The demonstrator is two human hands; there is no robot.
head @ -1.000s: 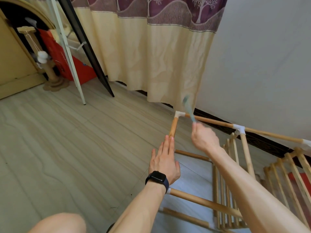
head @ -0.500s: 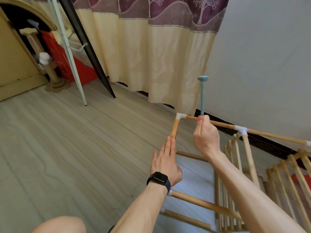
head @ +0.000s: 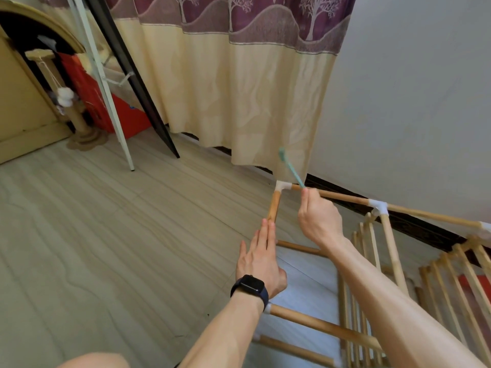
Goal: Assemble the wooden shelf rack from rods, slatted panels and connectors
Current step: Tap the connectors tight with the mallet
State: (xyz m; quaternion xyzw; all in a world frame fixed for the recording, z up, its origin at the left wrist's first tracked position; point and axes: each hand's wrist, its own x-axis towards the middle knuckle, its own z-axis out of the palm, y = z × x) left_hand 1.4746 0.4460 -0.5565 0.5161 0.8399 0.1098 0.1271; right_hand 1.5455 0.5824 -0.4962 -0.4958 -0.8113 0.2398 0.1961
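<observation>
Compared with half a second earlier, the teal mallet (head: 291, 170) is seen tipped over to the left and lowered, where it was held upright with its head high. It is blurred, and its head is found just above the white corner connector (head: 283, 186), not touching it. The mallet's handle is gripped by the curled fingers of the right hand (head: 320, 221), held over the top rod (head: 342, 197).

The left hand (head: 261, 258) is kept as before: its fingers are held straight and together, and their tips are laid against the short rod (head: 274, 207) that runs down from the corner connector. A dark watch (head: 249, 286) is worn on that wrist.

The partly built rack is set on the pale floor (head: 106, 235) by the wall. A second connector (head: 380, 207) is fitted further along the top rod, and a slatted panel (head: 368, 251) is seen below it. A cream and purple curtain (head: 239, 88) is hung behind.
</observation>
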